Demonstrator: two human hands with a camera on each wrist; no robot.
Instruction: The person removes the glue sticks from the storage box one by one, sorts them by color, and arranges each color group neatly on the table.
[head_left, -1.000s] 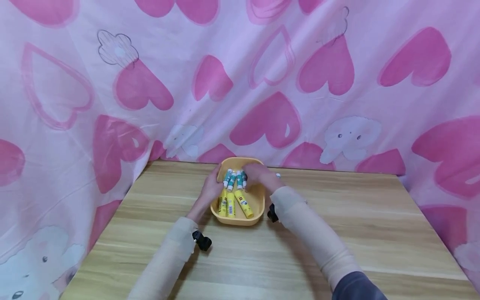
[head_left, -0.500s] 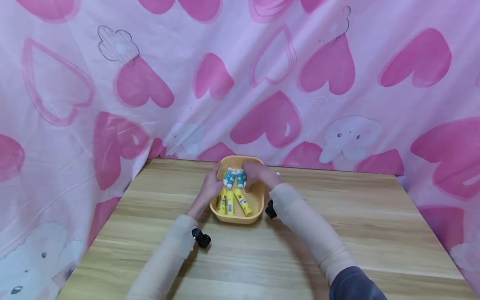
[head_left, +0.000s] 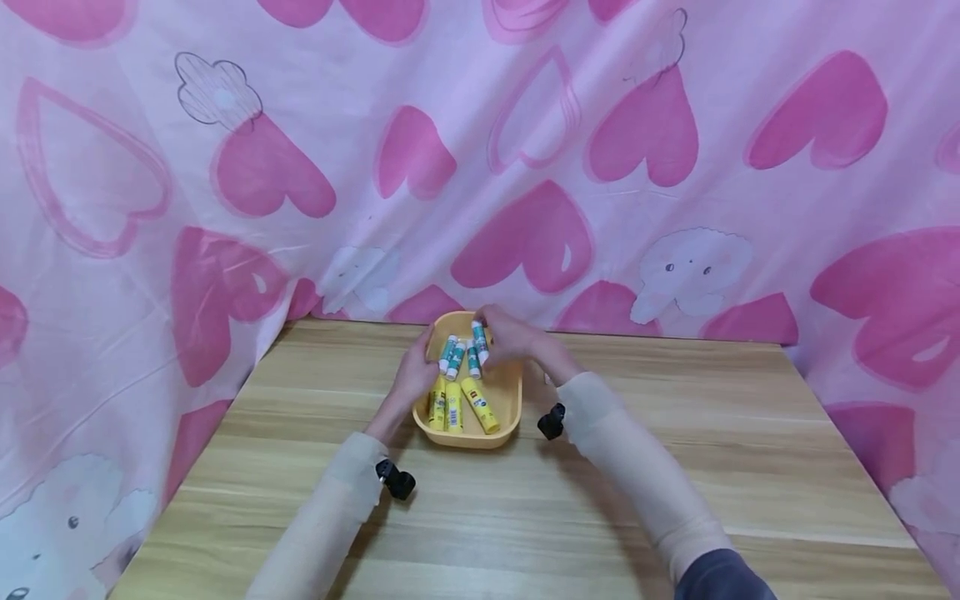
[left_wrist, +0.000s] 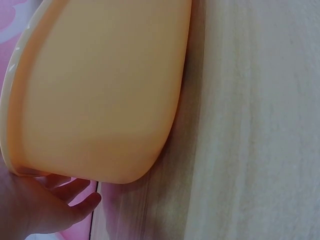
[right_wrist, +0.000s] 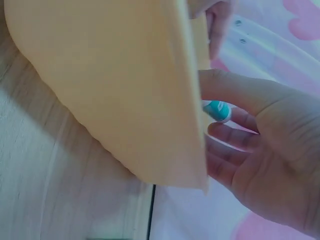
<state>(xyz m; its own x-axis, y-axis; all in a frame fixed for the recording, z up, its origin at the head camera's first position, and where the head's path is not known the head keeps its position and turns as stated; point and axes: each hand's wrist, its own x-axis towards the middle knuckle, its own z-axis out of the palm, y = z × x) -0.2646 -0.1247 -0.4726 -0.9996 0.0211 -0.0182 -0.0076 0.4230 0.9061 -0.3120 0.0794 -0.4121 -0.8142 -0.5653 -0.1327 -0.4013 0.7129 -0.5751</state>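
Smooth plastic basket (left_wrist: 105, 90), wood-grain table (head_left: 495, 525)

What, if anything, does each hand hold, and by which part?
Right hand: green-white tube, apparently by its ends. Left hand: basket, by its left side.

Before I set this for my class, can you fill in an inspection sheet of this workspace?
Surface: wood-grain table.
Job's things: orange-yellow basket holding three yellow tubes and three teal-and-white tubes; a fourth teal-and-white tube in hand.
Clutter: nothing certain; the right arm hides part of the table.
Hands: left hand grips the basket's rim; right hand pinches the fourth tube.
Cables: nothing seen.
Surroundings: pink heart-print cloth behind the table.
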